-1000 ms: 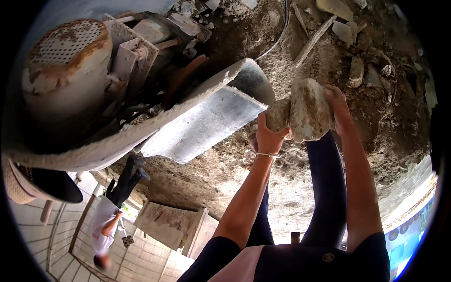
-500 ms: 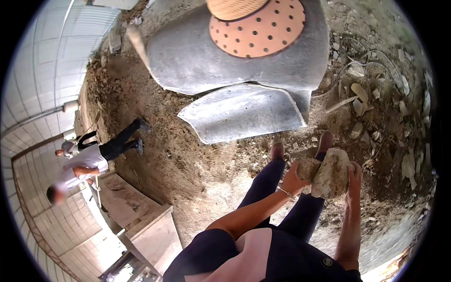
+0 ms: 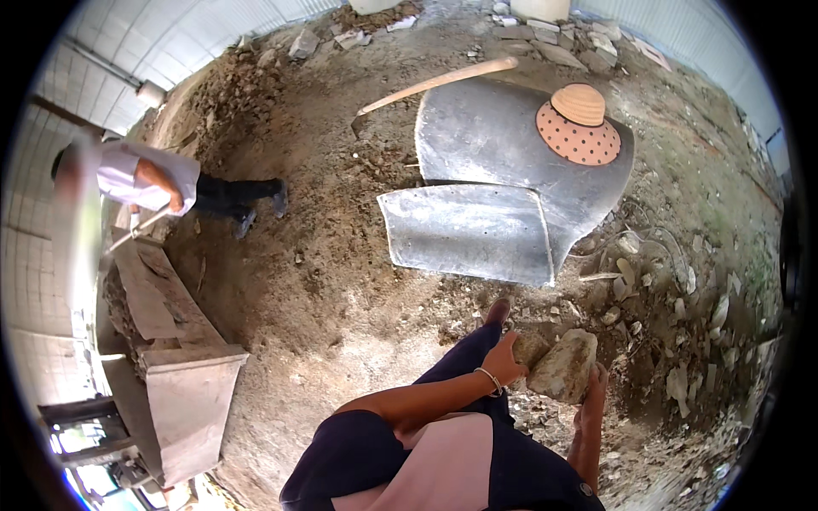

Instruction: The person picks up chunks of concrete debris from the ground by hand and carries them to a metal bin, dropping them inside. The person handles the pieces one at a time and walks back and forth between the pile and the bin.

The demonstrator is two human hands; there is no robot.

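Two rough stones are held together in front of my body: a large pale, blocky stone [image 3: 564, 368] and a smaller brown stone [image 3: 530, 349] against its left side. My left hand [image 3: 506, 364], with a bracelet on its wrist, grips the smaller stone. My right hand [image 3: 594, 393] is pressed along the right side of the large stone, its fingers partly hidden behind it. Beyond the stones lie grey metal sheets [image 3: 464, 232] on the dirt. A straw sun hat with a dotted brim [image 3: 579, 140] rests on the larger sheet [image 3: 486, 128].
A wooden-handled digging tool [image 3: 434, 83] lies beyond the sheets. At the left, a person [image 3: 145, 179] holds a long handle near a large box-shaped bin [image 3: 192, 409]. Rubble and loose cable [image 3: 673, 255] cover the ground at right. More stones [image 3: 562, 53] lie along the far wall.
My view has swung toward the far wall and turned, showing the whole sheet, the hat and the tool. Both hands still carry the stones. The person at left has shifted in view.
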